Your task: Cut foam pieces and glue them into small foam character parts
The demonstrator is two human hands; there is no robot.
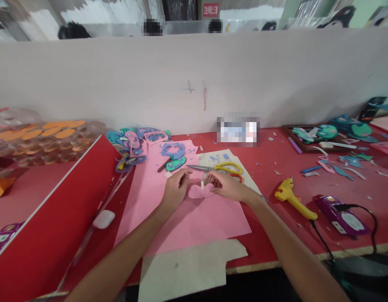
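Note:
A small pink cut-out (198, 192) with a pale strip (202, 184) standing on its upper edge is just above a large pink sheet (181, 226). My right hand (226, 185) pinches the cut-out's right end. To its left, my left hand (176, 187) has its fingers curled together; whatever they hold, if anything, is hidden. Scissors (228, 168) with yellow and orange handles lie behind my right hand, blades pointing left. Beyond my left hand are a green cut-out with a dark outline (175, 163), a brown stick (164, 165) and a blue cut-out frame (172, 149).
A yellow glue gun (294, 199) and a purple power strip (341, 216) lie at right, with cords. A red panel (65, 214) stands at left. Colourful scraps (134, 144) are heaped behind it. A brown tray (313, 144) holds cut pieces. A white partition (150, 84) closes the back.

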